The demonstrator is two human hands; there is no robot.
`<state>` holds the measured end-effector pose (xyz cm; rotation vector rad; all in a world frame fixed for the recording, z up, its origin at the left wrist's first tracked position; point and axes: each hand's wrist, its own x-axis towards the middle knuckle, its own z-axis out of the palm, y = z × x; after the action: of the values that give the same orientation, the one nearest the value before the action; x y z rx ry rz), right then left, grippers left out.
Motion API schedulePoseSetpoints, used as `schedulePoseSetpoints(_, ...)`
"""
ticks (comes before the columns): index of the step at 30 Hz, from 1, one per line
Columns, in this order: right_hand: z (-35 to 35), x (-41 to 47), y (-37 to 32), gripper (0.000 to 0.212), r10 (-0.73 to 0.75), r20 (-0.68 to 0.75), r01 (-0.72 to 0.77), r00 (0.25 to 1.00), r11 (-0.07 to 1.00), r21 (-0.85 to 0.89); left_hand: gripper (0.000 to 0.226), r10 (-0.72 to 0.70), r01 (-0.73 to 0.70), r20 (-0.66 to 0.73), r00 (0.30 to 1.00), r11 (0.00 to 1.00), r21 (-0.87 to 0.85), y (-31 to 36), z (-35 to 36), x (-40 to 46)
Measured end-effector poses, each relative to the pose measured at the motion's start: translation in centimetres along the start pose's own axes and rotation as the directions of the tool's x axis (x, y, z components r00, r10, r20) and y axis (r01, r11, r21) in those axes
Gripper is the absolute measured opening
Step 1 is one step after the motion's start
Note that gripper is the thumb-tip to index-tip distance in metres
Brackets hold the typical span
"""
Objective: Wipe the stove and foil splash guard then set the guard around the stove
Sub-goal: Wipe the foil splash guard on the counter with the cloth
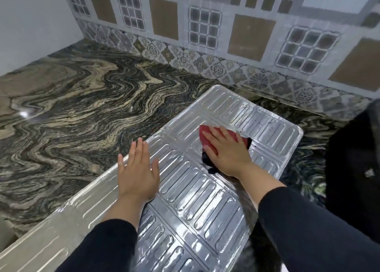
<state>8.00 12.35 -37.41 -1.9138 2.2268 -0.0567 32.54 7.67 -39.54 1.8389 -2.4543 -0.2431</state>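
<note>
Veined stone countertop (82,98): foil splash guard (195,189) lying flat, around no stove, flat-fingered left hand (136,173) steadying, flat-fingered right hand (226,152) pressing red cloth (207,134) onto it.

Two bare hands were recorded: left hand (136,175), right hand (226,152). Two long sleeves, left sleeve (102,249) and right sleeve (308,226), were plain black, ending above the wrists; lower forearms showed bare.

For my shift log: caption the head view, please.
Right hand presses a red cloth on the foil splash guard laid on the marble counter; left hand rests open on the guard.
</note>
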Motion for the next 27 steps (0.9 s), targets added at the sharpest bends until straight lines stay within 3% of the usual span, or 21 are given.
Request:
schedulePoseSetpoints(2, -0.4, -1.3, 4.0, 0.056, 0.2, -0.015, -0.2, 0.98, 0.98, 0.013, 0.062, 0.002, -0.002, 0.042, 0.999, 1.0, 0.0, 0.0, -0.3, 0.1)
schedulePoseSetpoints(5, -0.8, -2.7, 7.4, 0.057, 0.452, -0.007, -0.451, 0.892, 0.891, 0.052, 0.061, -0.037, 0.037, 0.088, 0.995, 0.999, -0.004, 0.5, -1.1, 0.3)
schedulePoseSetpoints(9, -0.4, -2.2, 6.5, 0.055, 0.486, -0.024, -0.485, 0.873, 0.873, 0.041, 0.061, -0.042, 0.042, 0.021, 0.999, 0.999, -0.009, 4.0, -1.7, 2.0)
schedulePoseSetpoints(13, -0.2, -2.2, 6.6, 0.054, 0.521, -0.036, -0.52, 0.853, 0.853, 0.042, 0.067, 0.007, -0.003, 0.095, 0.995, 0.999, -0.049, 9.3, -0.3, 4.8)
schedulePoseSetpoints(15, -0.1, -1.8, 5.6, 0.054, 0.549, -0.023, -0.548, 0.835, 0.835, 0.043, 0.07, 0.001, -0.001, 0.066, 0.998, 1.0, -0.001, 10.1, 0.7, 5.4)
schedulePoseSetpoints(17, 0.1, -0.6, 3.7, 0.053, 0.485, -0.032, -0.484, 0.874, 0.874, 0.03, 0.07, -0.002, 0.002, 0.03, 1.0, 1.0, 0.014, 10.1, 1.3, 5.5)
schedulePoseSetpoints(20, -0.1, 3.3, 1.4, 0.052, 0.24, -0.062, -0.238, 0.969, 0.971, 0.027, 0.069, 0.003, -0.003, 0.011, 1.0, 1.0, -0.004, 9.9, 1.5, 5.3)
schedulePoseSetpoints(23, -0.9, 8.9, 1.0, 0.051, 0.101, -0.035, -0.1, 0.994, 0.995, 0.029, 0.07, 0.0, 0.0, -0.015, 1.0, 1.0, -0.006, 9.9, 1.7, 5.4)
schedulePoseSetpoints(27, -1.6, 12.4, 3.4, 0.054, 0.172, -0.042, -0.171, 0.984, 0.985, 0.036, 0.077, -0.027, 0.025, -0.064, 0.998, 1.0, -0.018, 9.7, 2.1, 5.3)
